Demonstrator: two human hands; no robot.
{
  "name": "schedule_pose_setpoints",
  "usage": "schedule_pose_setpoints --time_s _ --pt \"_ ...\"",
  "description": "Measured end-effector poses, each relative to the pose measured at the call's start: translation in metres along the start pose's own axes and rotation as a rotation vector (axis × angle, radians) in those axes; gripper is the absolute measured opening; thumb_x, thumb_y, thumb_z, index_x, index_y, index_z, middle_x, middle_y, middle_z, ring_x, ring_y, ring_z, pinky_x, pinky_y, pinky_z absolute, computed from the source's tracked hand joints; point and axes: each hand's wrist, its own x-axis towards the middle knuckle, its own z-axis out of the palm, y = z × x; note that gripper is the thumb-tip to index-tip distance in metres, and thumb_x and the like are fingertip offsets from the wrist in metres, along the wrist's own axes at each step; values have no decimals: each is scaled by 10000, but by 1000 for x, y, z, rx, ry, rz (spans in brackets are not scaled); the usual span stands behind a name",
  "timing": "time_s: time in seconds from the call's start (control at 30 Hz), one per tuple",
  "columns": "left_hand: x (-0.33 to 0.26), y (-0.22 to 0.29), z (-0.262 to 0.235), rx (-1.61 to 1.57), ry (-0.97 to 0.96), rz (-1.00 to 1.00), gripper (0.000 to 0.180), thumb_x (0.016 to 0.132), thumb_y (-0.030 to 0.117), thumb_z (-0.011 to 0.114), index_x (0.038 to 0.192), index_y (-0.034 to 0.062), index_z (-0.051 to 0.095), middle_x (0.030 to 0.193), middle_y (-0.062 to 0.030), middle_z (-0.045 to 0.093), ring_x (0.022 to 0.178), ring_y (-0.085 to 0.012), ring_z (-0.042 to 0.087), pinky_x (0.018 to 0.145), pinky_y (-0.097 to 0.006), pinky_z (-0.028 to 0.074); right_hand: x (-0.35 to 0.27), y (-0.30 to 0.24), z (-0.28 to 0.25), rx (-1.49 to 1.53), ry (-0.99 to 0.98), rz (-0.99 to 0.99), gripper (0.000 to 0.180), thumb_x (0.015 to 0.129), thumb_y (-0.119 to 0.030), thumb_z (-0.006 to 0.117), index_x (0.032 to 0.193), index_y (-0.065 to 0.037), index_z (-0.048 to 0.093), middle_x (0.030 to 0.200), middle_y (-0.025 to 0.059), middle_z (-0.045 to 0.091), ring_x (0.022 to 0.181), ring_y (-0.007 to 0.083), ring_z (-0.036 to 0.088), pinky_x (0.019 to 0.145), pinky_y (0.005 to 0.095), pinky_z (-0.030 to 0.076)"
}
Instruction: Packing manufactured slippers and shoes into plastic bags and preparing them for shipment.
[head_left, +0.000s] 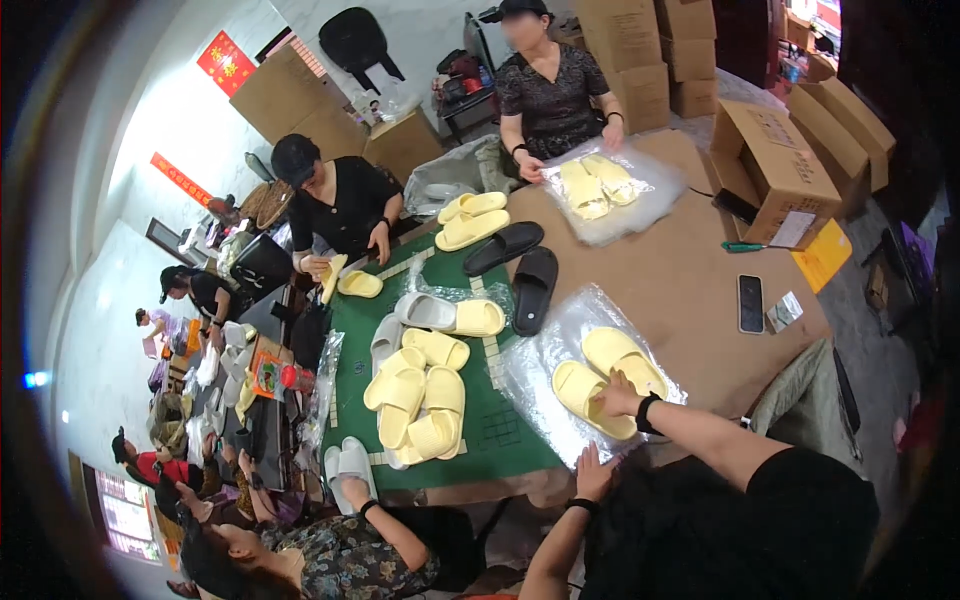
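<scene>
A pair of yellow slippers lies side by side on a stack of clear plastic bags (530,372) in front of me. My right hand (618,396) rests over the nearer yellow slipper (572,388), its fingers apart and touching it. Beside it sits the other yellow slipper (622,356), close to my fingertips. My left hand (594,474) lies at the near edge of the bags with its fingers stretched out, holding nothing. Left of the bags is a pile of yellow slippers (430,400), with a grey slipper (425,311) among them.
Black slippers (535,290) lie beyond the bags. A phone (750,304) and an open cardboard box (770,165) are to the right. Across the table, a co-worker (555,85) handles bagged yellow slippers (595,190). Another co-worker (345,205) holds a slipper; a third (340,550) touches grey slippers.
</scene>
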Motion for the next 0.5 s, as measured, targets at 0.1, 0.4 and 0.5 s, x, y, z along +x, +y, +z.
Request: schedule_pose_setpoints --time_s 0.1,0.4,0.5 --pt "-7 -7 8 47 -19 29 463 829 186 439 1281 267 380 1321 -288 258 1202 -437 295 982 -491 261 19 -17 2 -68 -13 89 399 707 -173 538 1103 -187 583 1377 223 211 1289 413 118 1003 500 226" --pt "5 -23 15 319 204 21 276 792 209 461 1033 118 560 1127 -143 490 966 -306 488 817 -423 397 -52 4 -79 284 -378 -297 311 727 -148 501 973 35 555 958 220 575 840 246 542 724 353 425" --pt "17 -31 9 -330 191 -36 295 745 220 502 1004 97 574 1070 -102 505 932 -310 482 794 -434 388 -86 54 -83 457 -612 -439 318 779 -161 529 1055 -5 552 887 110 611 848 169 530 780 311 415"
